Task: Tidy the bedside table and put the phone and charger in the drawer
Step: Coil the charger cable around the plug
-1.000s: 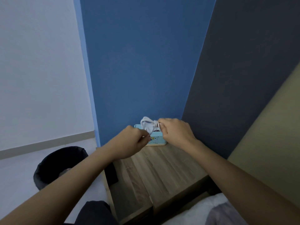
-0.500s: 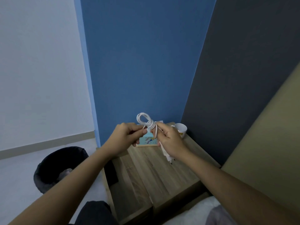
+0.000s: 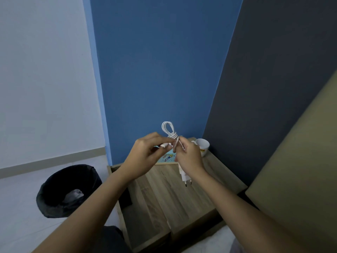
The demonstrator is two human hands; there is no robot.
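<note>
Both hands are holding the white charger above the desk's (image 3: 164, 198) back edge.
The left hand (image 3: 145, 157) is pinching the cable's end, the right hand (image 3: 189, 157) is gripping the coiled charger (image 3: 168, 130), now lifted higher, plug dangling; phone (image 3: 167, 158) lying beneath.

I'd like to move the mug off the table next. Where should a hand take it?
Grip the mug around its white body from the front right. It stands upright at the table's back corner by the walls, and its handle isn't clearly visible.
</note>
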